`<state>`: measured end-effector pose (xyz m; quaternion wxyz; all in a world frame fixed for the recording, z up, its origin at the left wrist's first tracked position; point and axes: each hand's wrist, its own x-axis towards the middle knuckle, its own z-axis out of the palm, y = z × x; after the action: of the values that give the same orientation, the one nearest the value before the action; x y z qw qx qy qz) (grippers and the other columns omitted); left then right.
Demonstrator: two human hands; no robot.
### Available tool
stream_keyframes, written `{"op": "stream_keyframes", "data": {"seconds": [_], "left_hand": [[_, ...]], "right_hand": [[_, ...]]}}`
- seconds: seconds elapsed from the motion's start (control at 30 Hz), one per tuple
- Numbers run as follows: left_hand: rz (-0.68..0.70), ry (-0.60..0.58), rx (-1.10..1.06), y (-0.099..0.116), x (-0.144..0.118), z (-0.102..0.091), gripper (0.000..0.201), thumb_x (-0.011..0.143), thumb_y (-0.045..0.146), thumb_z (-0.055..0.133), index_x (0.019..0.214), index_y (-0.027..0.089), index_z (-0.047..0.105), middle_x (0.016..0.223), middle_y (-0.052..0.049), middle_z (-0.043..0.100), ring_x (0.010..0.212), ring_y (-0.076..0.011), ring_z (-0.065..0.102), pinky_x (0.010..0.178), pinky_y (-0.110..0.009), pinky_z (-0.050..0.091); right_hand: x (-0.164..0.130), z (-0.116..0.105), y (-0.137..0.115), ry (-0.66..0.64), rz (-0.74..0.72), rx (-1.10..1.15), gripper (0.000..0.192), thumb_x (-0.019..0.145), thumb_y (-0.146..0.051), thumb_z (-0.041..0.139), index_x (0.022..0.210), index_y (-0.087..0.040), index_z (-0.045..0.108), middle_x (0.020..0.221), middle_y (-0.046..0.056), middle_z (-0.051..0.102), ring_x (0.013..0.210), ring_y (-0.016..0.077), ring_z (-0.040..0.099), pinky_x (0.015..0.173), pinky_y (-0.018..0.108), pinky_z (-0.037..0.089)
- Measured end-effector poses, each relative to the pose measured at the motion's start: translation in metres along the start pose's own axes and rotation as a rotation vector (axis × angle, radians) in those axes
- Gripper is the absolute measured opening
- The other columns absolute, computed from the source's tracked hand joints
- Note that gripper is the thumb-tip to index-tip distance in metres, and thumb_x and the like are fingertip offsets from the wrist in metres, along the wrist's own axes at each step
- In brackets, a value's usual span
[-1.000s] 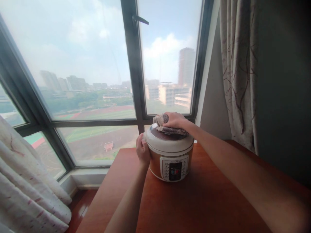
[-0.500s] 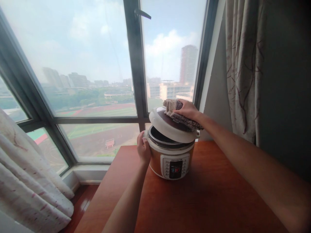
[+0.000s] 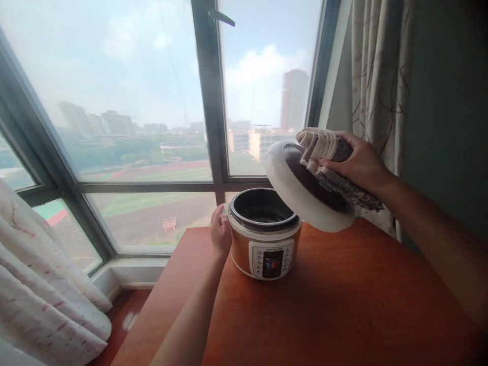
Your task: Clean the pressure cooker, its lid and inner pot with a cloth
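An orange and white electric pressure cooker (image 3: 267,249) stands on a red-brown wooden table (image 3: 335,310), its dark inner pot open to view. My left hand (image 3: 220,235) presses against the cooker's left side. My right hand (image 3: 358,162) grips the cooker's white lid (image 3: 301,195) through a folded brown cloth (image 3: 328,157). The lid hangs tilted in the air, up and to the right of the pot.
A large window with a dark frame (image 3: 208,101) rises behind the table. A patterned curtain (image 3: 375,86) hangs at the right, close to the lid. Another light curtain (image 3: 46,295) bunches at the lower left. A wooden floor (image 3: 125,320) lies below the table's left edge.
My right hand has lifted the lid off the cooker and carried it up and to the right, tilting it. The pot now stands open. My left hand has stayed on the cooker's side.
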<state>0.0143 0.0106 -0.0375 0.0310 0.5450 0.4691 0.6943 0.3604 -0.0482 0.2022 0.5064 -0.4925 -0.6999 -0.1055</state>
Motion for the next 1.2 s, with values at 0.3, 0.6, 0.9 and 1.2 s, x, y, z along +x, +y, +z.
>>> {"op": "stream_keyframes", "data": {"seconds": [0.3,0.6,0.9,1.2], "left_hand": [[0.045,-0.031,0.017,0.004,0.001,-0.001,0.039,0.101,0.038,0.037,0.126,0.019,0.062,0.134,-0.013,0.062,0.129,-0.0259,0.055,0.113,-0.044,0.04],[0.056,-0.021,0.036,0.006,0.0,0.001,0.041,0.102,0.039,0.034,0.127,0.02,0.06,0.133,-0.013,0.062,0.127,-0.0252,0.055,0.112,-0.042,0.041],[0.063,-0.044,0.068,0.002,0.001,-0.001,0.043,0.102,0.04,0.034,0.13,0.019,0.059,0.136,-0.015,0.06,0.129,-0.0263,0.054,0.113,-0.044,0.04],[0.07,-0.062,0.076,0.005,0.001,-0.003,0.043,0.102,0.039,0.034,0.13,0.019,0.059,0.135,-0.014,0.062,0.129,-0.026,0.055,0.112,-0.044,0.041]], "right_hand": [[-0.106,-0.068,0.073,-0.013,0.272,-0.221,0.073,0.065,-0.064,0.073,0.127,-0.029,0.064,0.103,0.009,0.074,0.094,0.0347,0.071,0.078,0.046,0.056],[-0.168,-0.049,0.138,-0.123,0.312,-0.41,0.069,0.068,-0.061,0.068,0.128,-0.026,0.062,0.106,0.01,0.075,0.095,0.0331,0.072,0.078,0.04,0.055],[-0.202,0.002,0.141,-0.36,0.136,-0.438,0.062,0.076,-0.046,0.064,0.134,-0.023,0.057,0.123,0.01,0.07,0.108,0.0318,0.068,0.089,0.04,0.053],[-0.224,0.036,0.146,-0.446,0.19,-0.321,0.06,0.073,-0.043,0.066,0.13,-0.029,0.061,0.122,0.008,0.072,0.109,0.0346,0.068,0.09,0.045,0.054]]}}
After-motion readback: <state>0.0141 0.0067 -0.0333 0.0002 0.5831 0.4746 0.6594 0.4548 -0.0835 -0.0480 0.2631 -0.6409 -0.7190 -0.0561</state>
